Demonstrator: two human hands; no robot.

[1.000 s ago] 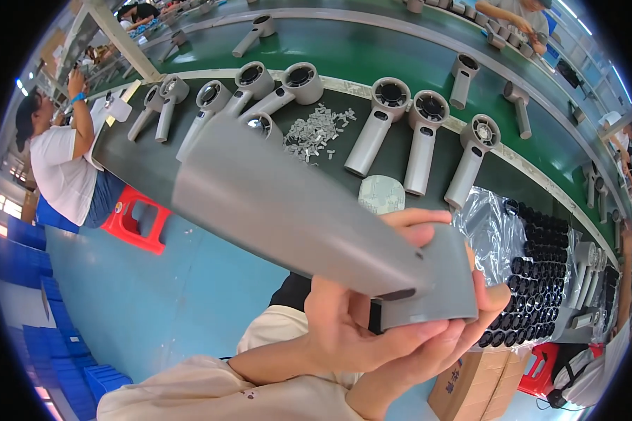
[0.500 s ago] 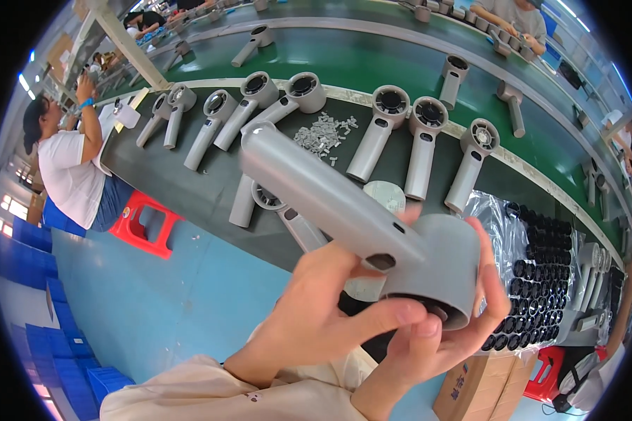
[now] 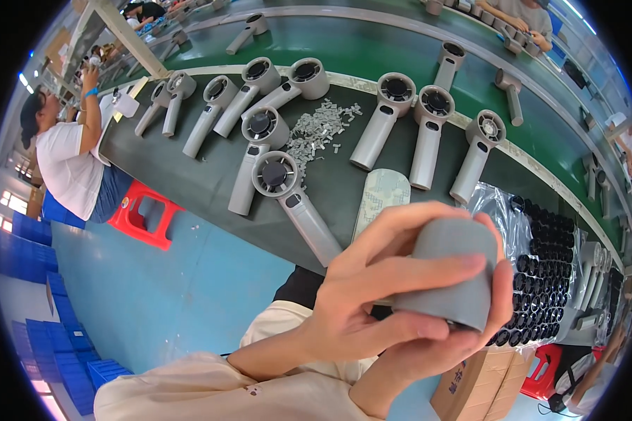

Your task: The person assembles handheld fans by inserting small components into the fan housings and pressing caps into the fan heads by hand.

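A grey handheld fan (image 3: 456, 242) is between my two hands, its round head facing me side-on; its handle does not show. My left hand (image 3: 354, 295) wraps the head from the left, fingers across its wall and thumb at the lower rim. My right hand (image 3: 428, 358) cups it from below and from the right, thumb near the same rim. Just beyond lies a pale patterned rounded plate (image 3: 383, 193). To the left, a grey fan with a dark hub (image 3: 275, 174) rests on the dark bench mat, close to a heap of small pale clips (image 3: 316, 133).
More grey fans (image 3: 393, 91) lie along the bench beside a green conveyor (image 3: 358, 52). At right, black fan rings (image 3: 541, 288) stand in rows on clear plastic. A cardboard box (image 3: 477, 386) is below. A person (image 3: 70, 154) sits left by a red stool (image 3: 147, 217).
The fan in my hands has turned, so its handle, which pointed up-left, is out of sight. My left hand has shifted from the handle's base onto the head.
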